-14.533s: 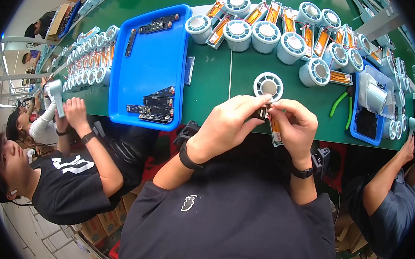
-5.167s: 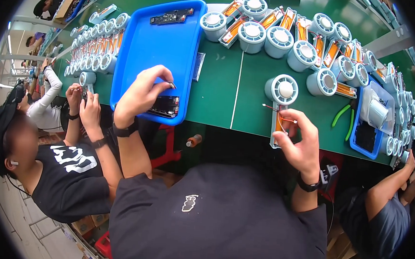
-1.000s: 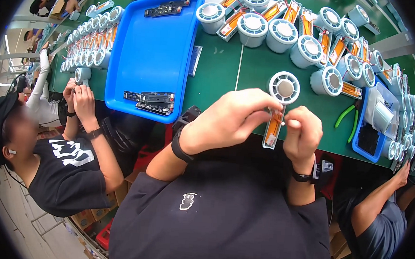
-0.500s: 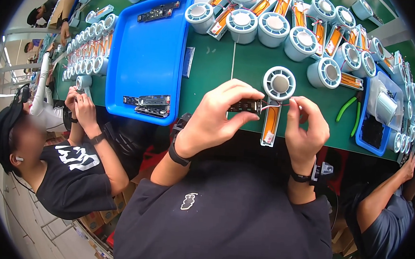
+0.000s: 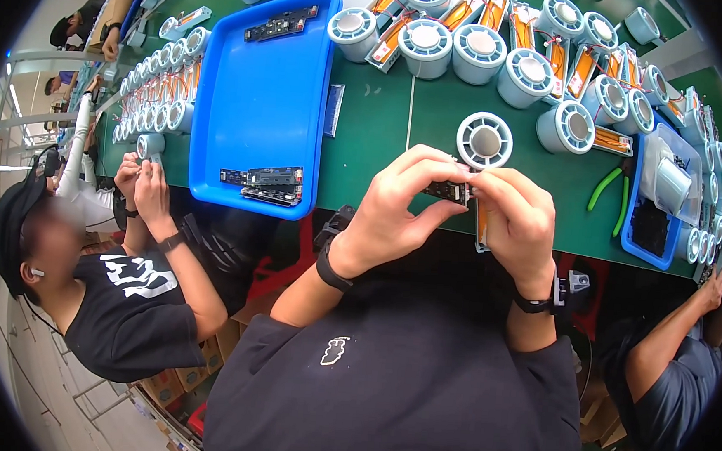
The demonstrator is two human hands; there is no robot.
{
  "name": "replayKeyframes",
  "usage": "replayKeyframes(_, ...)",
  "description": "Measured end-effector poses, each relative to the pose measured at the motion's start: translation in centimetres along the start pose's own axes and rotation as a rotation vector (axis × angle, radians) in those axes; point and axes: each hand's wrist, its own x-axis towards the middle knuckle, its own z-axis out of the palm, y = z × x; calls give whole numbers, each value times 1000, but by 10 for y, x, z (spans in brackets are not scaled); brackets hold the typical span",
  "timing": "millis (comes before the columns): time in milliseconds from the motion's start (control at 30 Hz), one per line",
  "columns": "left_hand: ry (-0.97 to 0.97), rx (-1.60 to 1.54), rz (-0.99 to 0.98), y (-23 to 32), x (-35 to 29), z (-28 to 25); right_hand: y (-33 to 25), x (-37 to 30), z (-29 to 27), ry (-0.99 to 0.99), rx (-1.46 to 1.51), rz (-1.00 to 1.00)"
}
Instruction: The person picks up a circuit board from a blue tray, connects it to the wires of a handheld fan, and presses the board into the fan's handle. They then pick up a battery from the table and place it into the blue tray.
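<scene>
My left hand (image 5: 405, 203) and my right hand (image 5: 514, 220) meet above the near edge of the green table (image 5: 383, 128). Both pinch a small dark circuit board (image 5: 448, 189) between their fingertips. An orange flat part in a clear sleeve (image 5: 481, 226) sticks out under my right hand, mostly hidden by it. A pale blue round fan housing (image 5: 484, 140) stands just beyond my fingers.
A blue tray (image 5: 262, 79) on the left holds a few dark boards (image 5: 262, 186). Rows of fan housings with orange parts (image 5: 504, 44) line the far side. A smaller blue bin (image 5: 658, 202) and green-handled cutters (image 5: 610, 187) sit at right. People work on both sides.
Since a second ago my hands have come closer together over the table edge, and the orange part has slid further under my right hand. The person on the left lowered both hands.
</scene>
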Motion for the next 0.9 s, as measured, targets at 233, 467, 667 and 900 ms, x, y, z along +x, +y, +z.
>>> replayKeyframes(233, 12, 14, 48, -1, -3, 2, 1, -2, -2, -43, 40, -21)
replayKeyframes(467, 9, 24, 30, -1, -4, 1, 1, 2, -4, -104, 49, -2)
replayKeyframes(667, 23, 18, 47, 0, -3, 2, 4, 2, -4, -96, 48, -18)
replayKeyframes(900, 0, 12, 39, -1, -5, 0, 7, 5, -9, -77, 72, -115)
